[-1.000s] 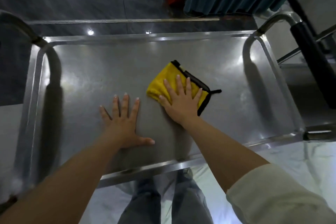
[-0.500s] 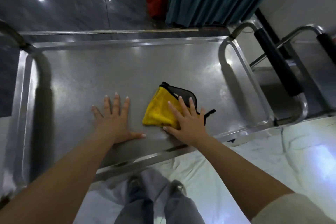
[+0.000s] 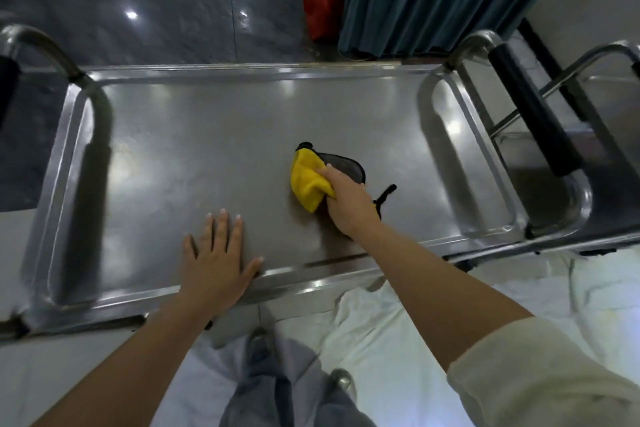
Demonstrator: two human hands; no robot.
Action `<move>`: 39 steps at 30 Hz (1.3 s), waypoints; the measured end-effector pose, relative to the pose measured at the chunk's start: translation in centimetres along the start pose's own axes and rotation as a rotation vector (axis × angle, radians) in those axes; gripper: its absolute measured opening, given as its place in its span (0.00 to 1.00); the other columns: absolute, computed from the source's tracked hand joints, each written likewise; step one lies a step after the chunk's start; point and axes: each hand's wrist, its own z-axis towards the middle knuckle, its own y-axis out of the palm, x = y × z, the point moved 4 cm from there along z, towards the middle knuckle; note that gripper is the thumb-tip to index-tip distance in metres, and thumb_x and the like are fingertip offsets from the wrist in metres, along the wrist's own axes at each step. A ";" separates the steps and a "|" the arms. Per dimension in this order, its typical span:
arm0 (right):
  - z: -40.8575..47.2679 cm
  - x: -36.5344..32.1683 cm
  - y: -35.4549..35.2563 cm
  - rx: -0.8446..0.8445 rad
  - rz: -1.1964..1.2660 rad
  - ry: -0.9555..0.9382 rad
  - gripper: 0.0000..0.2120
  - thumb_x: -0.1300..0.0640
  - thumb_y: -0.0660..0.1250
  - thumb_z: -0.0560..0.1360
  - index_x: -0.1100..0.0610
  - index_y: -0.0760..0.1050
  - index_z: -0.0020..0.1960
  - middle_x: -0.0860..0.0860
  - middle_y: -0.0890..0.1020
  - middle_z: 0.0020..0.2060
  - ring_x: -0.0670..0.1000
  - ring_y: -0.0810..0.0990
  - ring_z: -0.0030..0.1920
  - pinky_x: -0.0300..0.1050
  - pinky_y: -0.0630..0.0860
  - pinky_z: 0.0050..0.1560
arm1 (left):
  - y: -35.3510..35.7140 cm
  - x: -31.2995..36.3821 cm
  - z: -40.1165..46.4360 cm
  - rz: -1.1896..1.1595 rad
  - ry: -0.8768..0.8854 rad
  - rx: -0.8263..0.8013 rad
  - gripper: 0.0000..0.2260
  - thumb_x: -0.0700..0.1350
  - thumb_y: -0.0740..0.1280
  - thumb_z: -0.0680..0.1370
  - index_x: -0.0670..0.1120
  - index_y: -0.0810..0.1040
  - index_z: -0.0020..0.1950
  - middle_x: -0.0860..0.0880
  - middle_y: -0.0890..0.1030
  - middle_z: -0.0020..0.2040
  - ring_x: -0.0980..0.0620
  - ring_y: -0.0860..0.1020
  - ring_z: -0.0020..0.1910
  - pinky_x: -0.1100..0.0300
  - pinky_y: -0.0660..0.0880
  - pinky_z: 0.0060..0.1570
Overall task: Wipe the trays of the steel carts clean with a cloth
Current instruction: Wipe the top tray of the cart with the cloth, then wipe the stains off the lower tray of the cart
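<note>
Steel tray (image 3: 145, 135): flat, rimmed, handles at both ends. Left hand (image 3: 216, 262): fingers straight and spread, palm flat on tray near its front rim, holding nothing. Cloth (image 3: 310, 182): yellow with dark edging, bunched on tray right of centre. Right hand (image 3: 348, 204): fingers curled round cloth, gripping it against tray. Second cart (image 3: 588, 135): just right of tray.

No legible text, label, brand or number on anything in view
</note>
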 end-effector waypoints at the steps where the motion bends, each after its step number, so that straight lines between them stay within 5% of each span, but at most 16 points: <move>1: -1.3 0.1 -1.1 0.046 0.127 -0.007 0.23 0.63 0.55 0.81 0.52 0.63 0.74 0.53 0.68 0.72 0.58 0.68 0.70 0.50 0.61 0.71 | 0.1 0.5 -1.0 0.009 -0.010 -0.014 0.38 0.69 0.37 0.75 0.49 0.37 0.78 0.45 0.39 0.79 0.43 0.40 0.78 0.38 0.48 0.74; 3: -4.6 0.6 -3.6 0.100 0.324 -0.014 0.19 0.61 0.57 0.79 0.49 0.70 0.69 0.53 0.78 0.63 0.56 0.75 0.62 0.48 0.71 0.62 | -0.1 1.7 -3.0 0.028 -0.009 -0.048 0.40 0.70 0.29 0.72 0.49 0.39 0.79 0.45 0.41 0.80 0.44 0.42 0.78 0.41 0.51 0.74; 5: -8.3 1.6 -6.1 0.117 0.481 0.011 0.14 0.54 0.57 0.78 0.38 0.75 0.54 0.51 0.83 0.47 0.53 0.82 0.48 0.46 0.79 0.45 | -0.2 3.0 -5.2 0.022 0.001 -0.074 0.53 0.71 0.17 0.60 0.49 0.44 0.79 0.46 0.44 0.80 0.46 0.45 0.78 0.45 0.52 0.74; 7: -11.8 3.5 -8.1 0.127 0.579 0.041 0.15 0.51 0.56 0.77 0.32 0.75 0.45 0.49 0.84 0.40 0.47 0.82 0.39 0.37 0.77 0.32 | -0.2 4.4 -7.4 0.025 -0.010 -0.084 0.61 0.71 0.13 0.53 0.49 0.46 0.80 0.46 0.47 0.80 0.47 0.47 0.78 0.47 0.52 0.74; 11: -17.3 8.8 -9.8 0.134 0.654 0.139 0.18 0.55 0.58 0.79 0.31 0.75 0.46 0.38 0.82 0.43 0.40 0.81 0.46 0.39 0.75 0.42 | 0.2 7.0 -11.8 -0.026 -0.060 -0.091 0.56 0.73 0.20 0.56 0.48 0.43 0.79 0.47 0.46 0.80 0.49 0.46 0.79 0.48 0.48 0.74; 14: -20.2 11.8 -10.4 0.164 0.660 0.174 0.15 0.52 0.57 0.80 0.34 0.76 0.45 0.39 0.83 0.36 0.39 0.82 0.40 0.39 0.74 0.39 | 1.0 8.2 -14.2 -0.024 -0.101 -0.120 0.58 0.75 0.19 0.56 0.48 0.44 0.79 0.46 0.45 0.80 0.49 0.46 0.79 0.49 0.50 0.75; 17: -22.1 14.2 -10.3 0.189 0.640 0.187 0.14 0.53 0.55 0.81 0.40 0.76 0.46 0.44 0.83 0.35 0.45 0.83 0.37 0.44 0.77 0.38 | 2.5 8.6 -15.2 0.021 -0.101 -0.114 0.38 0.70 0.39 0.75 0.49 0.46 0.80 0.45 0.45 0.80 0.48 0.46 0.79 0.49 0.51 0.75; 20: -23.1 16.5 -9.1 0.178 0.630 0.223 0.15 0.57 0.54 0.81 0.43 0.76 0.45 0.50 0.83 0.33 0.52 0.83 0.35 0.51 0.79 0.40 | 3.8 8.7 -15.6 0.046 -0.109 -0.124 0.32 0.64 0.49 0.80 0.50 0.48 0.80 0.46 0.46 0.80 0.48 0.47 0.78 0.49 0.49 0.75; 30: -18.8 23.3 3.1 0.279 0.594 0.445 0.13 0.56 0.54 0.80 0.47 0.73 0.60 0.52 0.81 0.51 0.56 0.79 0.52 0.56 0.77 0.52 | 12.1 7.1 -8.8 0.026 -0.111 -0.141 0.31 0.64 0.49 0.80 0.50 0.51 0.79 0.45 0.48 0.80 0.46 0.47 0.78 0.45 0.50 0.75; 34: -13.0 25.3 10.0 0.296 0.453 0.348 0.17 0.55 0.56 0.82 0.49 0.68 0.70 0.56 0.80 0.52 0.59 0.80 0.48 0.57 0.76 0.52 | 17.5 6.6 -3.2 0.018 -0.111 -0.103 0.32 0.64 0.43 0.79 0.51 0.48 0.80 0.45 0.41 0.79 0.47 0.42 0.78 0.47 0.44 0.76; 36: -9.8 26.1 13.4 0.278 0.385 0.284 0.18 0.55 0.56 0.82 0.49 0.67 0.71 0.56 0.80 0.55 0.60 0.79 0.50 0.52 0.75 0.51 | 19.5 6.3 -0.4 0.009 -0.115 -0.024 0.36 0.67 0.42 0.77 0.48 0.53 0.79 0.43 0.47 0.80 0.46 0.47 0.78 0.46 0.49 0.75; 39: -5.3 26.3 18.6 0.198 0.309 0.109 0.20 0.58 0.58 0.81 0.51 0.67 0.72 0.55 0.77 0.64 0.57 0.75 0.62 0.57 0.69 0.65 | 22.1 5.1 3.8 -0.036 -0.076 0.112 0.41 0.69 0.37 0.74 0.44 0.59 0.77 0.41 0.56 0.78 0.43 0.53 0.77 0.43 0.54 0.74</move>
